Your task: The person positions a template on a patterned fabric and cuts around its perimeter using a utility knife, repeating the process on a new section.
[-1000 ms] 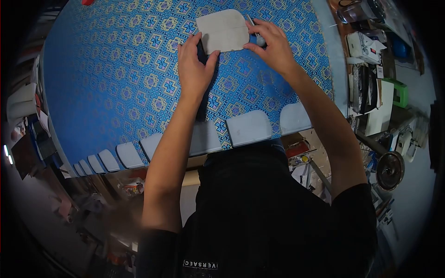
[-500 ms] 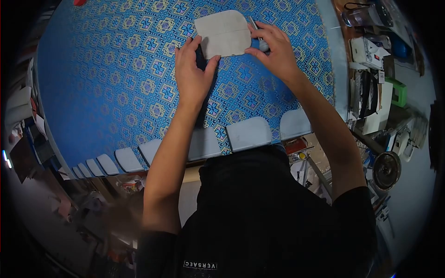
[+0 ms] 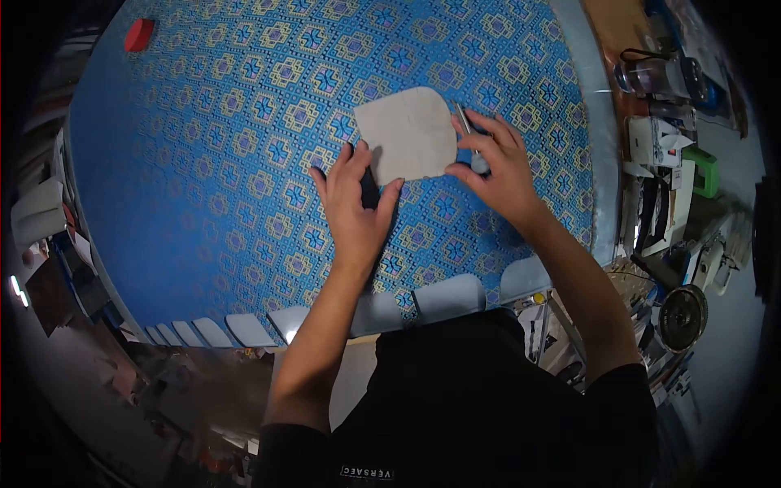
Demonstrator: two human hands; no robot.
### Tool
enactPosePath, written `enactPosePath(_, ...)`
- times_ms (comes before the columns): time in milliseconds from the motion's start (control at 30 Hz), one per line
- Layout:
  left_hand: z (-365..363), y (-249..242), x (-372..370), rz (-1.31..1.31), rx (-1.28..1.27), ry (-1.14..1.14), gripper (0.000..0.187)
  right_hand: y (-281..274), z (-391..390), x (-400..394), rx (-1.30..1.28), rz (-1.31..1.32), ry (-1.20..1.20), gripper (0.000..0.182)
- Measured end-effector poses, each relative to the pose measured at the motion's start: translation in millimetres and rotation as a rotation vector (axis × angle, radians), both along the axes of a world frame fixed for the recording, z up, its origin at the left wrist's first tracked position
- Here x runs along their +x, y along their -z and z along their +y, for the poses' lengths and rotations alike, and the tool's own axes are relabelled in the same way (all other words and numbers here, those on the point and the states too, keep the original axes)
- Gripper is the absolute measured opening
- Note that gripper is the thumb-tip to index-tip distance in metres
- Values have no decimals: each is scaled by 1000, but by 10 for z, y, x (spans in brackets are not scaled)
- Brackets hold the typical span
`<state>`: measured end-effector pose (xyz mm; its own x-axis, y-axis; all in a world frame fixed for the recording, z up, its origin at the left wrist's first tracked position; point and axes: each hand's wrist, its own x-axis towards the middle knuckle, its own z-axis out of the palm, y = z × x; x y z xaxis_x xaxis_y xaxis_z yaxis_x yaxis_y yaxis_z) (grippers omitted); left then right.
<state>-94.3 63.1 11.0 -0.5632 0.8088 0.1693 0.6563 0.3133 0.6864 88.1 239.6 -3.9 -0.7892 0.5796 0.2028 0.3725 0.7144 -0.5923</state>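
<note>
A grey card template (image 3: 407, 132) with one rounded end lies flat on blue patterned fabric (image 3: 236, 146) spread over the table. My left hand (image 3: 355, 207) rests at the template's lower left corner, fingers spread and pressing on its edge. My right hand (image 3: 496, 167) touches the template's right edge and grips a slim silver pen (image 3: 469, 140), its tip pointing away along that edge.
Several grey cut pieces (image 3: 447, 297) line the fabric's near edge. A small red block (image 3: 138, 34) sits at the far left. A bench on the right carries a clear jug (image 3: 651, 75), a green object (image 3: 704, 171) and tools. A round wheel (image 3: 682, 317) stands lower right.
The view has tilted, so the template and both hands sit lower in the frame. The hands keep the same hold on the template and pen. The red block has come into view.
</note>
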Motion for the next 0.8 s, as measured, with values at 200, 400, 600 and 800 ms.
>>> enactPosePath(200, -1, 4, -3, -17, -29, 3, 60, -43, 0, 4, -47, -11, -29, 43)
enactPosePath(400, -27, 54, 0, -9, -21, 1, 61, -40, 0, -2, -34, -13, -62, 42)
enactPosePath(600, -34, 55, -13, -18, -27, 2, 62, -111, -2, -26, -33, -87, -79, 38)
enactPosePath(800, -53, 38, -8, -16, -63, -12, 65, -141, 9, -51, -17, -106, -93, 38)
